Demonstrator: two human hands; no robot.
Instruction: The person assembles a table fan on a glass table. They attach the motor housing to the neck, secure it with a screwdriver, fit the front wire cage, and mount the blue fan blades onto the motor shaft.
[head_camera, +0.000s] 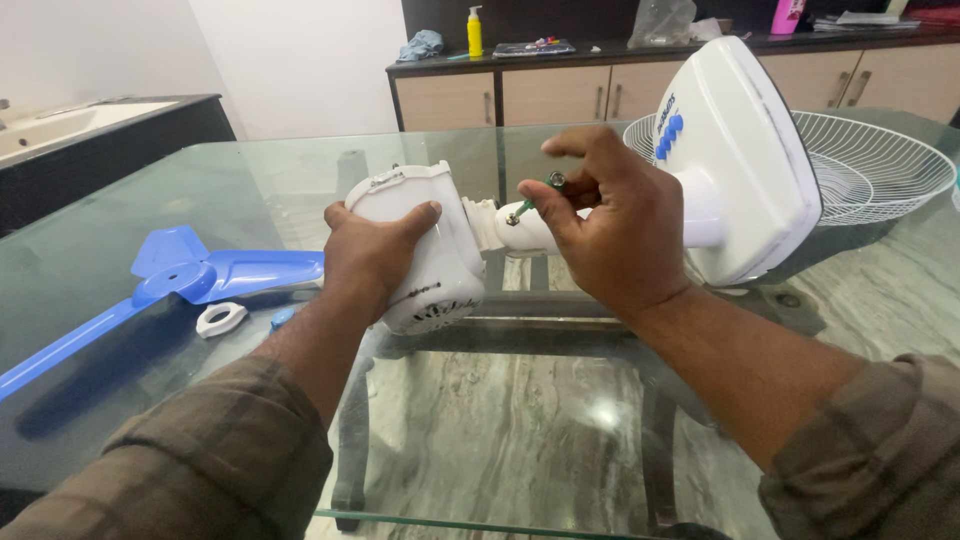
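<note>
Soft, even daylight fills the room, seemingly from overhead; a pale glare patch sits on the glass table (600, 415), which mirrors the cabinets; shadows are faint; sleeves at the lower corners look stretched; the far counter (560, 55) is slightly soft.

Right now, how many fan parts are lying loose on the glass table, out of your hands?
4 that I can see: the blue fan blade at far left, a white ring nut and a small blue cap beside it, and the white wire guard at right. Smaller pieces may be hidden.
</note>
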